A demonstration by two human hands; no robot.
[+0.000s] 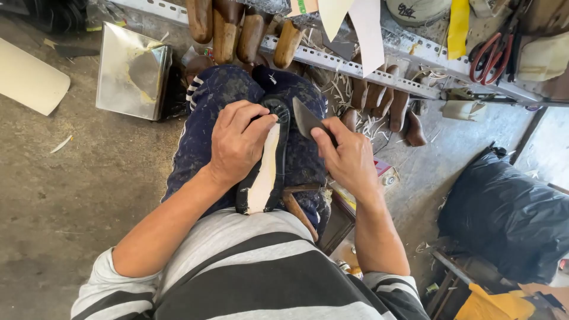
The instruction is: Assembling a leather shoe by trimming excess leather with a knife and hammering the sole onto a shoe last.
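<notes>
A black shoe upper on a last, with a pale sole face, lies along my lap on dark blue trousers. My left hand presses down on it and grips its left side. In my right hand I hold a short knife with a dark grey blade. The blade's edge points at the black rim near the shoe's toe. I cannot tell whether the blade touches the rim.
Wooden shoe lasts lean on a perforated metal rail ahead. A dented metal tin stands at left on the concrete floor. A black plastic bag lies at right. Red-handled scissors hang at upper right.
</notes>
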